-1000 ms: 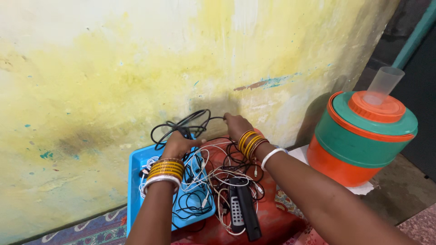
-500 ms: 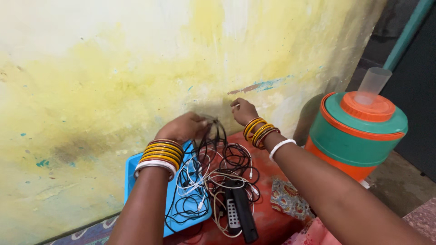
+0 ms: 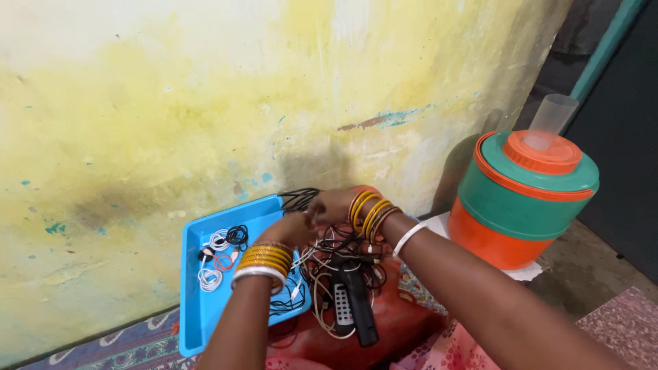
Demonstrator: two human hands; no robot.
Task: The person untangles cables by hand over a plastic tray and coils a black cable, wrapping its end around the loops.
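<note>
Both hands [image 3: 314,218] bunching black cable [image 3: 299,199], blue tray [image 3: 194,308] edge, wall [image 3: 171,109] close behind

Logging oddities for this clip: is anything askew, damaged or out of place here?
Yes. A clear plastic cup stands tilted on the orange lid of the green and orange water cooler. The yellow painted wall is stained and chipped. Black and white cables lie tangled, spilling off the blue plastic tray.

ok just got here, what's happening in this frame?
A person is working a bundle of black cable with both hands. The left hand and right hand meet over a tangle of black and white cords on a red surface, beside a blue tray holding small coiled cables. A green-and-orange water cooler stands to the right.
</note>
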